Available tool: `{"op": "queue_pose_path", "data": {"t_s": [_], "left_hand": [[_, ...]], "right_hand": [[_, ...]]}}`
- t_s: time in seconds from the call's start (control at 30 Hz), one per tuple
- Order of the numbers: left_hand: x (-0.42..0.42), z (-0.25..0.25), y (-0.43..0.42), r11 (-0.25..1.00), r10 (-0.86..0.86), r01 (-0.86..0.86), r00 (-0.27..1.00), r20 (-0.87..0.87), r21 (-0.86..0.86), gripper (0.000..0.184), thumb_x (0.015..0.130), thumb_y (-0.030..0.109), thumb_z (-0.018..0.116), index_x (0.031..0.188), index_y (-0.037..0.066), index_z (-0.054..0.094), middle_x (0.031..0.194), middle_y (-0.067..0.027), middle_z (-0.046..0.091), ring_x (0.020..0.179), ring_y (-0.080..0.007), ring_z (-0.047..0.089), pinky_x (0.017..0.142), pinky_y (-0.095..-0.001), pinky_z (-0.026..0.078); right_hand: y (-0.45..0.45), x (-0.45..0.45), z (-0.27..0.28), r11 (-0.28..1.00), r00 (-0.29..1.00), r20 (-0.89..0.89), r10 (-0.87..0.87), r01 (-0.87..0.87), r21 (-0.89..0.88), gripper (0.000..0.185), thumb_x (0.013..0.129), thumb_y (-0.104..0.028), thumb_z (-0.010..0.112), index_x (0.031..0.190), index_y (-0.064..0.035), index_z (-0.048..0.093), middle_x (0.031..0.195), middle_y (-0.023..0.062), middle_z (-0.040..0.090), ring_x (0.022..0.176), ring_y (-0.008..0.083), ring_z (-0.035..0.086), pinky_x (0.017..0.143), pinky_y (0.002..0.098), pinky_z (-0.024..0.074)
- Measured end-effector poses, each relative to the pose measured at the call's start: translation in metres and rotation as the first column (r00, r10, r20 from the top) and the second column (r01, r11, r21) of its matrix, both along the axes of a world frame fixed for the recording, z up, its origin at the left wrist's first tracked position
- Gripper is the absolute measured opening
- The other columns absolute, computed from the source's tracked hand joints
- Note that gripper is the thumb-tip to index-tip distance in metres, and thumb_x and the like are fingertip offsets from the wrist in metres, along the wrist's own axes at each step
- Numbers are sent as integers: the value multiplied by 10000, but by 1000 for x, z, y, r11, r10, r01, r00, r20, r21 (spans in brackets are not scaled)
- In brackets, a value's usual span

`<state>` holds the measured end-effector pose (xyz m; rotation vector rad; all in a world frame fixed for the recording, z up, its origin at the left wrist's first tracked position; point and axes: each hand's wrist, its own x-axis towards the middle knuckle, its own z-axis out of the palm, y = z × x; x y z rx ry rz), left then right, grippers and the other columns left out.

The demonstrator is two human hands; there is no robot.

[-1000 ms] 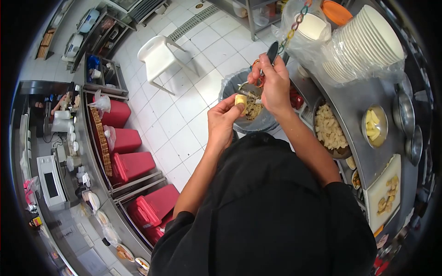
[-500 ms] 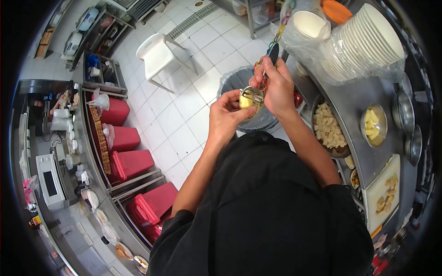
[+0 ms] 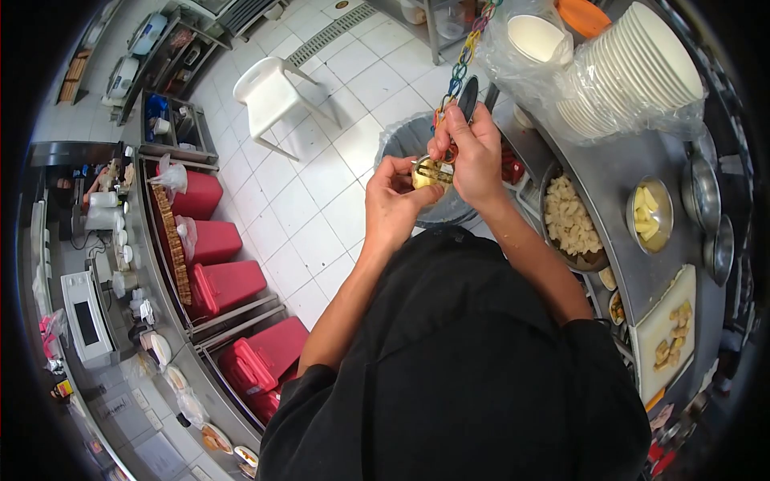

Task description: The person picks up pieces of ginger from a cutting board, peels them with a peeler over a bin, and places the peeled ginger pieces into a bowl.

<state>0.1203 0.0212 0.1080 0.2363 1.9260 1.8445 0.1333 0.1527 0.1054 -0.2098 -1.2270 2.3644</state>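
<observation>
My left hand (image 3: 391, 207) is closed around a pale yellow peeled piece (image 3: 422, 183), ginger by its look. My right hand (image 3: 475, 160) grips a peeler (image 3: 437, 171) with a dark handle, its metal head against the piece. A multicoloured plastic chain (image 3: 460, 64) runs up from beside the peeler. Both hands are over a grey bin (image 3: 391, 146) lined with a bag. To the right, a metal bowl (image 3: 669, 220) contains pale yellow pieces (image 3: 644, 212). Unpeeled ginger pieces (image 3: 674, 337) lie on a white cutting board (image 3: 651, 373).
A pan of whitish chunks (image 3: 571, 218) stands right of my forearm. Stacked white paper bowls (image 3: 630, 76) in plastic occupy the counter's far end. A white chair (image 3: 277, 96) stands on the tiled floor. Red bins (image 3: 228, 284) sit under the left counter.
My right hand and the peeler have shifted slightly downward, and the handle has tilted. More of the coloured chain shows. My left hand still holds the yellow piece.
</observation>
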Motion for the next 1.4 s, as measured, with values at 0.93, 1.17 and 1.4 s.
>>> {"op": "queue_pose_path", "data": {"t_s": [0.93,1.17,1.4], "left_hand": [[-2,-16,-11,953,-41,-36,968,247,302,368,769,-77,643,1096,-47,477,1018,-154,619,858,-165,617,753,-281,511],[5,-14,-13,924,-145,8,932,331,383,418,830,-76,563,1223,-31,429,1127,-173,581,993,-247,607,871,-310,507],[-6,-12,-24,836,-151,-147,865,479,529,440,889,-29,496,1309,-47,366,1187,-166,534,1079,-290,574,958,-358,481]], "right_hand": [[0,-8,-12,1000,997,-69,17,-17,-3,138,978,-170,450,920,-45,436,662,40,467,562,114,454,556,267,429],[22,-27,-52,963,964,188,-187,143,226,177,965,-190,468,856,-55,435,661,37,501,549,109,505,531,248,423],[11,-13,-8,986,986,73,-148,153,-63,185,967,-185,460,848,-45,444,649,41,504,549,128,516,540,257,427]]}}
